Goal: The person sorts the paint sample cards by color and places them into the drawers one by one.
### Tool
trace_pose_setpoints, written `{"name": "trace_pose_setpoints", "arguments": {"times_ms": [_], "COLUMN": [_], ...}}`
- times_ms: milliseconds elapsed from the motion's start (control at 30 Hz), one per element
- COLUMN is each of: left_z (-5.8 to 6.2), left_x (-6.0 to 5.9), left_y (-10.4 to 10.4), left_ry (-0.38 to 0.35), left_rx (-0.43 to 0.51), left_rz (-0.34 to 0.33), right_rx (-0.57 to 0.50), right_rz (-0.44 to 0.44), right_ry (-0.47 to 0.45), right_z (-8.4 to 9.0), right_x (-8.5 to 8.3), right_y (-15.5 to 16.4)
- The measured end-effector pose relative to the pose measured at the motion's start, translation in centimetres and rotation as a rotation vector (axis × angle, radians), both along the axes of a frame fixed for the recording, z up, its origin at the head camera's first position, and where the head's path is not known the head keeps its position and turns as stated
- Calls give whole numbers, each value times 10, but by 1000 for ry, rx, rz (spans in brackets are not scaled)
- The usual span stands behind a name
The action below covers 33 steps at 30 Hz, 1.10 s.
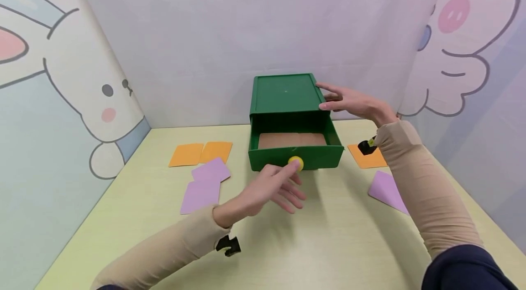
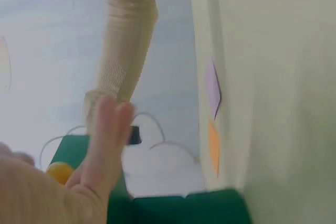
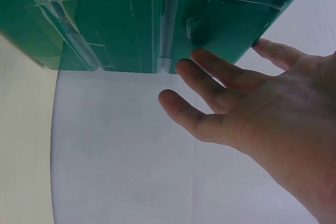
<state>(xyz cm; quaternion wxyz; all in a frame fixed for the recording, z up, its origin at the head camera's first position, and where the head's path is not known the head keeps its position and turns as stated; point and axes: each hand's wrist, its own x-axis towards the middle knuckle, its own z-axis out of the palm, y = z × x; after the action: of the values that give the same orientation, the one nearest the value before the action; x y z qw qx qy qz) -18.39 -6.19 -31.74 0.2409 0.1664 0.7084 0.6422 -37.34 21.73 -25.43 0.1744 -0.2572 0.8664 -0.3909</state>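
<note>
Head view high and frontal, wrist views close, all sharing green box (image 1: 287,98)

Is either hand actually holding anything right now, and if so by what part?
Nothing is gripped. The right hand rests straight fingers against the green box at its top right edge; the left hand hovers open by the drawer's yellow knob.

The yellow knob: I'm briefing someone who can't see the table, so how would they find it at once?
Start at the green box against the back wall, at the table's middle. Its drawer is pulled out toward the viewer, and the yellow knob sits centred on the drawer front, by the left hand. It is the only round, yellow thing; the cards nearby are flat, orange or purple.
</note>
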Motion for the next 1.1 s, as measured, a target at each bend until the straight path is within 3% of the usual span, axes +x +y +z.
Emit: {"name": "trace_pose_setpoints", "arguments": {"times_ms": [167,333,767,1100], "left_z": [-7,-10,-13,-9], "left_x": [-3,-5,-12,-27], "left_y": [10,16,24,26], "left_ry": [-180,-249,-221,-194], "left_rx": [217,353,408,410], "left_rz": [23,61,136,181], "right_rx": [-8,-9,-28,-40], "right_rz": [2,-3,-10,-13], "right_ry": [0,-1,-18,-23], "right_z": [-1,-3,-6,-4], "right_x": [0,-1,0,-2], "right_y": [0,-1,-1,-1]}}
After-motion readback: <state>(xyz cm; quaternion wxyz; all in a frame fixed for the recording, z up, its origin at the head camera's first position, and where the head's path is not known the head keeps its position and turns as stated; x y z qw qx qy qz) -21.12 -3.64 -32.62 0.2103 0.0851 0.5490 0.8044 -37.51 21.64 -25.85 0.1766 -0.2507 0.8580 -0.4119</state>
